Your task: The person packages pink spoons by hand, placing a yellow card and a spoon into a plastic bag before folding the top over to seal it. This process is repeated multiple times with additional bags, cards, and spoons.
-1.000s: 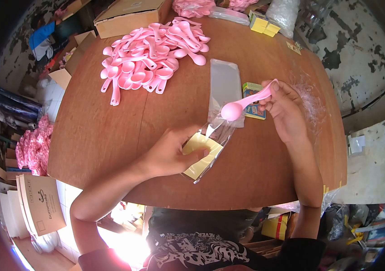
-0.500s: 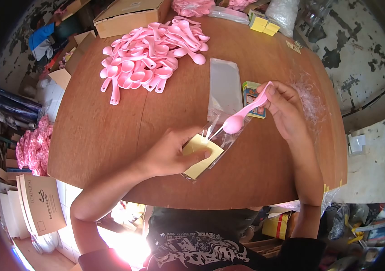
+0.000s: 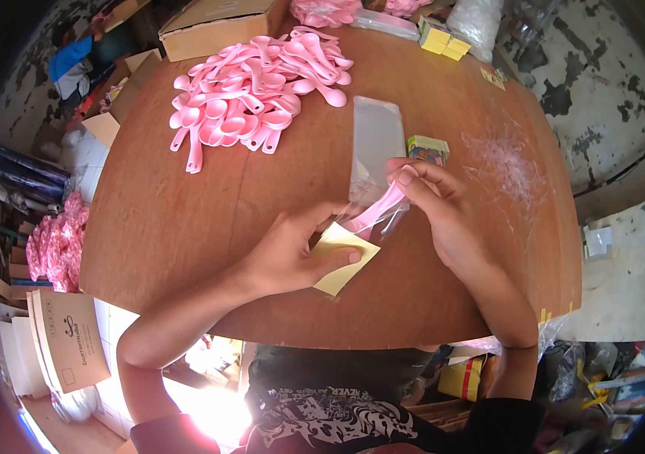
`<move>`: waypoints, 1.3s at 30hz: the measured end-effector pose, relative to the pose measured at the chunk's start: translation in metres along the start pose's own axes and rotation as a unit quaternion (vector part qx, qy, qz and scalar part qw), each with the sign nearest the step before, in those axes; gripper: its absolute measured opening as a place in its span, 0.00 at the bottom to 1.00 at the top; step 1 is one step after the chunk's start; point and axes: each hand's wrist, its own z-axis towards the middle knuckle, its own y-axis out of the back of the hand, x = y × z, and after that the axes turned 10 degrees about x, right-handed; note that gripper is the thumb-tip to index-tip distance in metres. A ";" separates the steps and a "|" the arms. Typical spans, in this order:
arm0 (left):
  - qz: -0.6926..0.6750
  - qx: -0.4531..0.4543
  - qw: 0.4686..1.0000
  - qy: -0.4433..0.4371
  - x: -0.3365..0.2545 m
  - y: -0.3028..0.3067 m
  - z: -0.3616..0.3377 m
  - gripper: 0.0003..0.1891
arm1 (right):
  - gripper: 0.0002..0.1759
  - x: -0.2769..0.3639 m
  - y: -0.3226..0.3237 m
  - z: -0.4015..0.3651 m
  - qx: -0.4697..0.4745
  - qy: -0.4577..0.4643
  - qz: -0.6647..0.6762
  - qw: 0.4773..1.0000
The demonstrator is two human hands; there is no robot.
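Observation:
My left hand [image 3: 292, 250] grips a clear plastic bag with a pale yellow card [image 3: 347, 259] in it, thumb on the card. A pink spoon [image 3: 384, 209] slants down into the bag's open end, bowl first, its bowl mostly hidden behind film and card. The fingers of my right hand [image 3: 436, 200] pinch the spoon's handle end. Just beyond the hands lies a stack of clear bags [image 3: 377, 136], with a small pack of printed cards [image 3: 428, 149] to its right. A heap of pink spoons [image 3: 250, 94] is at the upper left of the table.
A cardboard box [image 3: 220, 29] stands at the table's far edge. Yellow boxes [image 3: 444, 41] sit at the far right. Loose clear strands [image 3: 515, 163] lie on the right of the table [image 3: 186, 250]. Another person [image 3: 73, 68] in blue is at the upper left.
My right hand has moved left and down, and the spoon's bowl has passed from above the bag into its opening. The printed card pack is less covered by my right hand.

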 end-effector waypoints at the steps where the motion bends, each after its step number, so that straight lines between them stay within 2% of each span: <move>1: -0.012 0.006 1.000 0.028 -0.001 0.001 -0.001 0.27 | 0.12 0.000 -0.002 0.001 -0.009 0.000 -0.004 1.000; 2: -0.011 0.005 1.000 0.027 0.001 0.000 0.000 0.27 | 0.12 0.004 0.001 0.001 -0.008 0.002 -0.005 1.000; 4: -0.014 -0.047 0.995 -0.088 0.008 -0.004 0.002 0.31 | 0.11 0.021 0.012 -0.004 0.050 -0.015 -0.054 0.997; 6: 0.008 -0.072 0.993 -0.098 0.003 -0.001 0.001 0.33 | 0.11 0.057 0.024 -0.008 -0.005 0.120 -0.113 0.986; 7: 0.030 -0.092 0.990 -0.107 0.002 0.001 0.000 0.34 | 0.10 0.084 0.022 -0.012 -0.097 0.152 -0.164 0.970; 8: 0.025 -0.100 0.987 -0.122 0.004 0.002 0.001 0.32 | 0.09 0.103 0.021 -0.015 -0.189 0.182 -0.213 0.941; 10: 0.025 -0.089 0.991 -0.100 -0.001 0.006 -0.001 0.32 | 0.11 0.105 0.051 0.006 -0.246 0.383 -0.309 0.836; 12: 0.021 -0.076 0.994 -0.078 -0.003 0.004 -0.003 0.33 | 0.10 0.108 0.075 0.043 -0.155 0.288 -0.506 0.798; 13: 0.019 -0.071 0.995 -0.066 -0.004 0.004 -0.003 0.31 | 0.10 0.104 0.084 0.049 -0.158 0.286 -0.509 0.796; 15: 0.023 -0.065 0.996 -0.059 -0.006 0.007 -0.002 0.30 | 0.09 0.101 0.089 0.056 -0.097 0.230 -0.525 0.814; 21: 0.045 -0.081 0.994 -0.058 -0.004 0.008 -0.002 0.23 | 0.09 0.125 0.037 0.003 -0.034 0.250 -0.513 0.821; 23: 0.026 -0.095 0.992 -0.082 0.003 0.007 -0.001 0.21 | 0.09 0.126 0.025 -0.012 -0.009 0.252 -0.516 0.819; 25: -0.007 -0.088 0.992 -0.090 0.004 0.007 0.001 0.19 | 0.10 0.124 0.016 -0.022 0.072 0.217 -0.415 0.881; 26: -0.042 -0.080 0.991 -0.096 0.004 0.006 0.001 0.17 | 0.10 0.121 0.011 -0.026 0.074 0.218 -0.414 0.880; 27: -0.146 -0.047 0.986 -0.065 -0.002 0.007 -0.002 0.16 | 0.11 0.115 0.007 -0.029 0.133 0.125 -0.271 0.945; 28: -0.185 -0.015 0.980 -0.066 0.000 0.011 -0.003 0.16 | 0.13 0.109 0.004 -0.029 0.186 0.028 -0.117 0.975; 29: -0.223 0.016 0.972 -0.066 0.000 0.014 -0.002 0.17 | 0.13 0.095 0.005 -0.025 0.187 0.028 -0.117 0.975; 30: -0.223 0.015 0.973 -0.066 0.000 0.014 -0.002 0.17 | 0.13 0.075 0.007 -0.020 0.221 -0.015 -0.073 0.972; 31: -0.287 0.029 0.956 -0.061 -0.001 0.012 -0.001 0.17 | 0.14 0.056 0.010 -0.015 0.253 -0.058 -0.029 0.965; 32: -0.351 0.041 0.934 -0.055 -0.002 0.011 0.000 0.16 | 0.14 0.040 0.011 -0.013 0.254 -0.058 -0.028 0.965; 33: -0.350 0.040 0.934 -0.055 -0.002 0.009 0.001 0.16 | 0.13 0.027 0.011 -0.011 0.246 -0.048 -0.043 0.967; 35: -0.211 -0.003 0.978 0.008 0.002 0.007 0.004 0.15 | 0.12 0.016 0.009 -0.010 0.238 -0.039 -0.057 0.969; 36: -0.190 -0.025 0.981 0.005 0.007 0.004 0.005 0.15 | 0.10 0.014 0.008 -0.009 0.206 0.053 -0.191 0.958; 37: -0.190 -0.025 0.981 0.007 0.009 0.003 0.004 0.15 | 0.08 0.013 0.006 -0.009 0.167 0.143 -0.320 0.922; 39: -0.162 -0.017 0.987 -0.001 0.011 0.000 0.004 0.15 | 0.06 0.014 -0.005 -0.013 0.134 0.162 -0.357 0.910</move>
